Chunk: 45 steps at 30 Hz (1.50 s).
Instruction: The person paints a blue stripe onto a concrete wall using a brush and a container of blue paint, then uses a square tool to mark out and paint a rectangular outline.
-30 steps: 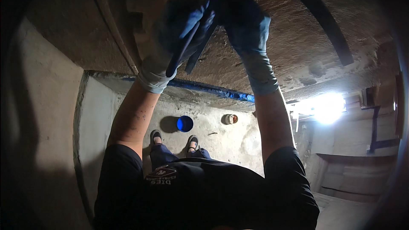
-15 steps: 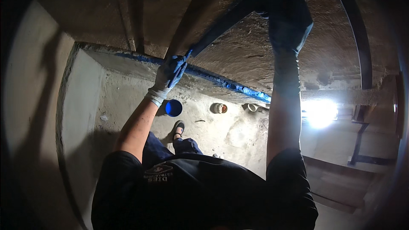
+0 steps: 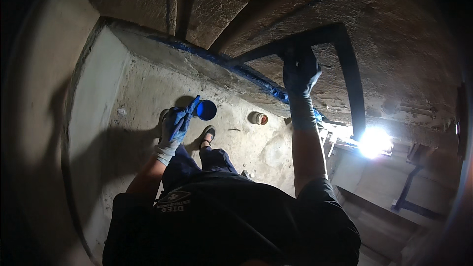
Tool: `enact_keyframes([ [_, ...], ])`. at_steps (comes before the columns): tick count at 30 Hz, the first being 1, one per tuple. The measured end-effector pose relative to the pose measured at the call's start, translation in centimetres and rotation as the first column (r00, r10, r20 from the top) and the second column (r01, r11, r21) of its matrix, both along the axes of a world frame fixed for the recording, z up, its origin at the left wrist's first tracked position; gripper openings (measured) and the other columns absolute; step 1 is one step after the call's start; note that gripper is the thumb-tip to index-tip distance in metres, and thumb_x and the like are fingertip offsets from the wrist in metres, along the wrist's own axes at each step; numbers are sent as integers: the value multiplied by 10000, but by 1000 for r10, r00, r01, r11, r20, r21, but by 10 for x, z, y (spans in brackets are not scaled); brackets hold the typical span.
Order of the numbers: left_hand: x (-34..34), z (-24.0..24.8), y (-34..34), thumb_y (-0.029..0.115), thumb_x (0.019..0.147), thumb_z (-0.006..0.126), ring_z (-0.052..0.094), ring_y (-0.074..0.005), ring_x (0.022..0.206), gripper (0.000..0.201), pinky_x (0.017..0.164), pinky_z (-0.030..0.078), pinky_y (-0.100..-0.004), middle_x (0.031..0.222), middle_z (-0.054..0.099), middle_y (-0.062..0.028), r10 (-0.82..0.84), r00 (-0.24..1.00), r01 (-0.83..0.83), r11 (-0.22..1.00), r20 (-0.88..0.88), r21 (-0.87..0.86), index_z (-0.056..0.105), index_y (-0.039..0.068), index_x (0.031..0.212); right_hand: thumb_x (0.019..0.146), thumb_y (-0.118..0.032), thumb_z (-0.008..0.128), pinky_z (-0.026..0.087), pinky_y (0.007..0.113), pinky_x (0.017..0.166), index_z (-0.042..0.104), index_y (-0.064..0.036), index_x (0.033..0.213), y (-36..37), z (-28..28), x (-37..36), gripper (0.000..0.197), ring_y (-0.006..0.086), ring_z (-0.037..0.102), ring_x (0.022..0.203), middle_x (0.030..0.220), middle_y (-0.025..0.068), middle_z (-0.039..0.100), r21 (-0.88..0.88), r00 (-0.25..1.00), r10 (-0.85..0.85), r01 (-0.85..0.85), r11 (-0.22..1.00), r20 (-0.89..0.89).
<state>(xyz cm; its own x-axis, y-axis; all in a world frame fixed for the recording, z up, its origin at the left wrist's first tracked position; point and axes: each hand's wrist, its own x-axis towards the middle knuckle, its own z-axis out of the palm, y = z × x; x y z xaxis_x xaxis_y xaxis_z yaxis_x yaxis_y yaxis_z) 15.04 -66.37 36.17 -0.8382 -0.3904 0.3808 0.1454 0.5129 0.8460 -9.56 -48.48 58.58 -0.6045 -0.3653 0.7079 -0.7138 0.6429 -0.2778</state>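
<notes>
My left hand [image 3: 174,124], in a blue-stained glove with a pale cuff, is closed round a slim blue-smeared stick-like tool [image 3: 192,103]. The tool's tip is beside the rim of a round bucket [image 3: 206,110], blue inside, which stands on the floor; contact cannot be made out. My right hand [image 3: 300,71], in a dark blue-stained glove, is raised to the rough brown wall [image 3: 394,64]. Its fingers are curled by a dark blue angular band [image 3: 351,69] that runs along the wall. Deep shadow hides what those fingers hold, if anything.
A small pot [image 3: 261,118] with reddish contents stands right of the bucket. Blue coating marks the ledge [image 3: 251,75] at the wall's foot. A bright lamp [image 3: 374,143] glares at the right. A pale side wall [image 3: 98,79] rises at the left.
My left hand has come down from the blue-coated ledge to beside the bucket. My right hand appears lower and further left, and the view has shifted, bringing the band's corner into sight.
</notes>
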Motion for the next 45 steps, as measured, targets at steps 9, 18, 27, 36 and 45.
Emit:
enact_keyframes([
  [9, -13, 12, 3, -6, 837, 593, 639, -264, 799, 196, 693, 527, -332, 967, 599, -135, 1, 999, 1, 1000, -54, 28, 568, 32, 1029, 803, -129, 673, 537, 320, 630, 667, -88, 1021, -14, -21, -14, 223, 260, 675, 729, 870, 116, 682, -16, 999, 33, -32, 999, 22],
  [18, -26, 16, 11, -39, 845, 579, 658, -254, 825, 208, 691, 540, -326, 994, 599, -141, -45, 986, 61, 993, -163, 100, 560, 32, 1040, 820, -153, 662, 516, 306, 568, 669, -88, 975, -14, -30, -28, 168, 228, 666, 663, 803, 92, 675, -7, 1000, -5, 5, 1000, -10],
  [27, -90, 69, 14, -25, 847, 584, 584, -177, 726, 186, 671, 499, -262, 870, 588, -86, -116, 931, 149, 987, -345, 68, 578, 19, 1028, 816, -140, 699, 528, 275, 653, 676, -15, 1008, -19, -28, -29, 230, 189, 683, 760, 899, 126, 700, -5, 995, -24, 24, 1000, 98],
  [36, -197, 113, 30, 10, 837, 631, 634, -151, 781, 219, 614, 504, -228, 964, 654, -76, -166, 939, 327, 704, -302, 630, 623, 33, 1055, 824, -118, 688, 519, 241, 553, 684, -57, 1011, -19, -41, -39, 197, 156, 687, 699, 868, 75, 705, -100, 993, 75, -84, 991, -91],
  [45, -195, -47, 46, 39, 809, 659, 661, -227, 819, 321, 678, 555, -295, 1049, 641, -128, 3, 949, 1, 1000, -315, 13, 607, 71, 1124, 829, -131, 695, 457, 206, 490, 683, -54, 926, -20, -41, -39, 124, 105, 644, 594, 768, 42, 692, -33, 991, 36, -41, 999, -125],
])
